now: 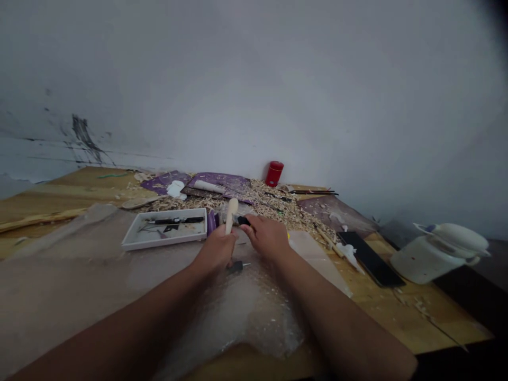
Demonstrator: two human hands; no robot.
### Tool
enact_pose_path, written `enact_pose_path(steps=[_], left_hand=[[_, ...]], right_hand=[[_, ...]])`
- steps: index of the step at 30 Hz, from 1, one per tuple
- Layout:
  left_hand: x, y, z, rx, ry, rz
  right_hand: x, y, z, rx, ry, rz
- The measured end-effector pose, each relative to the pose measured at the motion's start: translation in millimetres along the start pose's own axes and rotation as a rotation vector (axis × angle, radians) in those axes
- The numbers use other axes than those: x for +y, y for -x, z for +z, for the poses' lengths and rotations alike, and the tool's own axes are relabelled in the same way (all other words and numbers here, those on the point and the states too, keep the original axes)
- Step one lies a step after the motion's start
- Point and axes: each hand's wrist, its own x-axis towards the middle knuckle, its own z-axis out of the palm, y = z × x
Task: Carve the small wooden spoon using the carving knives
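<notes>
My left hand [217,248] is closed around a pale, rounded wooden piece [231,210], which stands nearly upright out of the fist. In my right hand [268,236] is a small black-handled tool [243,220], pointed left towards the wood; its working end is too blurred to make out. Under the left hand, a short black-handled tool with a thin metal tip [236,267] lies on bubble wrap [238,317]. Left of the hands sits a shallow white tray [159,244] with black-handled tools and a black blade-like piece inside.
Wood shavings [278,203] and purple sheets [222,181] cover the back of the table. A red canister [274,173] leans near the wall. To the right are a long black flat object [371,259], crumpled tissue [349,255] and a white lidded jug [426,260] by the table edge.
</notes>
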Motion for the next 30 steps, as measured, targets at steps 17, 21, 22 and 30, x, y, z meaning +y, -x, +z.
enact_pose_path(steps=[17, 21, 22, 30], left_hand=[[13, 4, -2.3, -0.105, 0.131, -0.04], [19, 16, -2.8, -0.219, 0.272, -0.045], [20, 19, -2.3, -0.244, 0.3, -0.039], [12, 16, -2.8, -0.136, 0.21, 0.022]], right_hand=[[5, 2, -9, 0.167, -0.001, -0.019], [6, 0, 3, 0.243, -0.266, 0.007], [9, -2, 6, 0.27, -0.379, 0.056], [27, -10, 3, 0.448, -0.741, 0.194]])
